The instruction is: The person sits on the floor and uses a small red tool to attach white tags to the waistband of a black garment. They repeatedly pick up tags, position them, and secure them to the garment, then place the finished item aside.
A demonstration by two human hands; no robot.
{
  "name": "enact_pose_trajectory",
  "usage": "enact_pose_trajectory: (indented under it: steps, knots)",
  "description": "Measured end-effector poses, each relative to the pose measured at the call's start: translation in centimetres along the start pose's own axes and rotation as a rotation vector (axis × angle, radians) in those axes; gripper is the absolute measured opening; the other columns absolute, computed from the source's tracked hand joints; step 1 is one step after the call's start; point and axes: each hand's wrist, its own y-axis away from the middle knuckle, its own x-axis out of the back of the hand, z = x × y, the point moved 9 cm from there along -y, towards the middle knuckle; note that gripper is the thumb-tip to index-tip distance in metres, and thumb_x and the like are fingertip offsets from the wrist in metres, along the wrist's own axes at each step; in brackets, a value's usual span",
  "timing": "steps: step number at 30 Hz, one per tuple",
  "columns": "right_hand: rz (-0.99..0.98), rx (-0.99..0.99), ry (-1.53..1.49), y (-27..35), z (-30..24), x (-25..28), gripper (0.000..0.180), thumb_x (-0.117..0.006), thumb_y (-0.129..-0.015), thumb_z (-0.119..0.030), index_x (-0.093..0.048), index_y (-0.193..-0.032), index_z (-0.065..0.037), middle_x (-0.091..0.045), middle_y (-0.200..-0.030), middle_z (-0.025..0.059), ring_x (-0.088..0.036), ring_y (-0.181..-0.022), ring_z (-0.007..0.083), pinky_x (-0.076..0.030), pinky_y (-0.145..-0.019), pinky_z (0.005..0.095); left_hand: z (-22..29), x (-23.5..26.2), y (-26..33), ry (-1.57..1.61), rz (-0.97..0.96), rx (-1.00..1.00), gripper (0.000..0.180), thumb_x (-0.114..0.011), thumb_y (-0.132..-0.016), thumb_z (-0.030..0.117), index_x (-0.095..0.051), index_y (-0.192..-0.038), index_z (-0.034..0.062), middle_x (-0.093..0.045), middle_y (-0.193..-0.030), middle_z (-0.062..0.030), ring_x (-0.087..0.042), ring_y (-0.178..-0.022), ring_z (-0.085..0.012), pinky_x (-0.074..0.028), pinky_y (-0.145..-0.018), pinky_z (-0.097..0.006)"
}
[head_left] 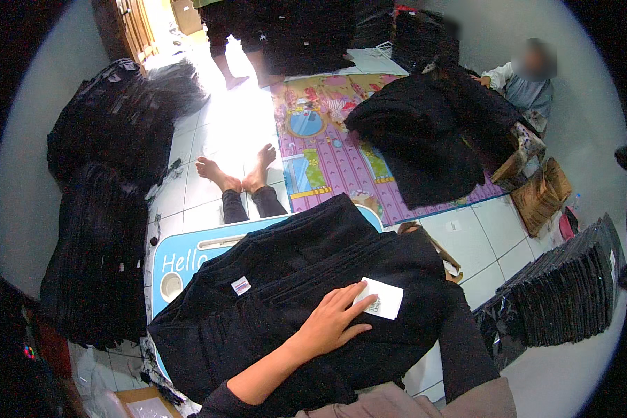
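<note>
1. Left hand (331, 322) rests palm-down on a stack of folded black fabric garments (292, 254); fingertips touch a white rectangular paper card (389, 301); fingers close to each other, thumb apart and off the card.
2. Card lies flat on the garments, right of a small white sewn-looking label (240, 285).
3. Garments sit on a light-blue, white-edged desk (181, 242); they overhang its near side.
4. Right arm in a black sleeve (467, 341) reaches along the stack's right side; right hand not clear there, cannot tell its fingers' state.
5. Right: upright row of black, plastic-wrapped flat packs (564, 285); left: tall black fabric pile (94, 258).
</note>
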Motion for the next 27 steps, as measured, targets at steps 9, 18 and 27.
enact_pose_trajectory:
  steps: [9,18,27]
  knots:
    - [0.043,-0.226,-0.038,1.6,3.7,0.7,0.022,-0.064,-0.076,-0.023,-0.071,-0.081,-0.003,-0.068,-0.089,0.0202,-0.066,-0.084,0.0372,-0.053,-0.075,0.0440,-0.2,0.1,0.0,0.013,-0.002,0.033,0.060,-0.068,-0.082,0.029,-0.044,-0.136,0.0148,-0.037,-0.142,-0.0189,-0.042,-0.126,-0.0346,-0.034,-0.104,-0.044]
    - [0.288,-0.386,-0.300,6.7,7.0,7.4,0.025,-0.072,-0.070,-0.026,-0.068,-0.077,-0.002,-0.067,-0.082,0.0201,-0.065,-0.080,0.0367,-0.052,-0.070,0.0456,0.0,-0.1,-0.3,-0.047,-0.053,0.062,0.059,-0.068,-0.082,0.029,-0.046,-0.135,0.0137,-0.040,-0.139,-0.0189,-0.043,-0.125,-0.0337,-0.033,-0.105,-0.044]
    - [0.513,-0.130,-0.491,6.5,7.6,10.4,0.013,-0.070,-0.071,-0.013,-0.069,-0.076,-0.002,-0.066,-0.067,0.0145,-0.066,-0.063,0.0273,-0.051,-0.061,0.0363,0.1,-0.1,-0.3,-0.043,-0.056,0.092,0.061,-0.071,-0.079,0.025,-0.048,-0.134,0.0133,-0.038,-0.142,-0.0177,-0.041,-0.127,-0.0348,-0.033,-0.105,-0.044]
